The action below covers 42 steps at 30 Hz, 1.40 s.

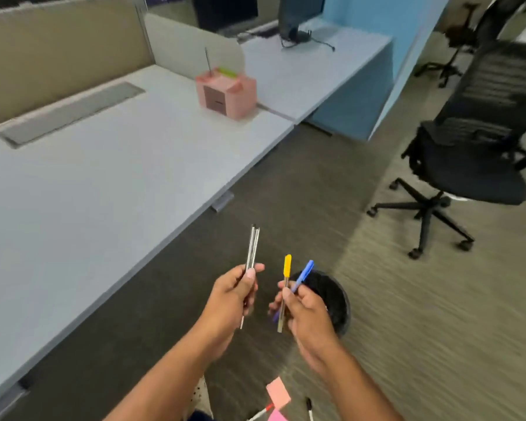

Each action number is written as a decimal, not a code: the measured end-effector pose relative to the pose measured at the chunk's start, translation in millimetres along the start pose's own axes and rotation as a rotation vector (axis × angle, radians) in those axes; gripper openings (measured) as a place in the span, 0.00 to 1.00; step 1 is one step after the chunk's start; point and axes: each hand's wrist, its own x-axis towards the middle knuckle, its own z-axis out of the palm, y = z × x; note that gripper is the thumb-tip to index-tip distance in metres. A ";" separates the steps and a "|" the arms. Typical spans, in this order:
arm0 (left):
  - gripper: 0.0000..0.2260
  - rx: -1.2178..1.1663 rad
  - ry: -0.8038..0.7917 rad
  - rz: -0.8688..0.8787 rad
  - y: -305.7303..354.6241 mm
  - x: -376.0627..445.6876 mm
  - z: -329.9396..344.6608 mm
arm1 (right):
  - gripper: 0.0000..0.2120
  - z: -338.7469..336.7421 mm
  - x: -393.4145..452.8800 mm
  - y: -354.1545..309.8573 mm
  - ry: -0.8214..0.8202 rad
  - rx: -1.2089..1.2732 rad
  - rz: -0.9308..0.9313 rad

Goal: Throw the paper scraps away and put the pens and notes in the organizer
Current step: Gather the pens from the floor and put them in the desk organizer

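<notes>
My left hand (233, 296) grips a small bundle of clear pens with dark tips (252, 247), held upright. My right hand (304, 311) holds two pens: one with a yellow cap (287, 264) and one with a blue cap (306, 270). Both hands hover over the carpet, beside a black round bin (331, 293) that sits just behind my right hand. A pink organizer (227, 92) stands far off on the grey desk (104, 177), with one pen and a green note sticking out of it. On the floor near my feet lie pink notes (278, 393), a red-tipped pen (261, 413) and a black-tipped pen (309, 408).
A black swivel chair (474, 153) stands on the carpet to the right. Two monitors (301, 13) and cables sit on the neighbouring desk behind a low divider. A beige partition runs along the back of the desk. A grey cable flap is set into the desk top.
</notes>
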 end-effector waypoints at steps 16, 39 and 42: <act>0.08 -0.085 0.109 0.136 194.2 155.2 -159.0 | 0.08 209.4 111.5 -170.8 -0.063 -0.092 -0.041; 0.10 0.089 0.358 0.245 299.8 486.6 -141.6 | 0.07 229.0 403.8 -319.0 -0.214 -0.293 -0.045; 0.08 0.096 0.441 0.283 324.0 538.7 -146.6 | 0.09 225.8 430.1 -331.1 -0.222 -0.303 -0.030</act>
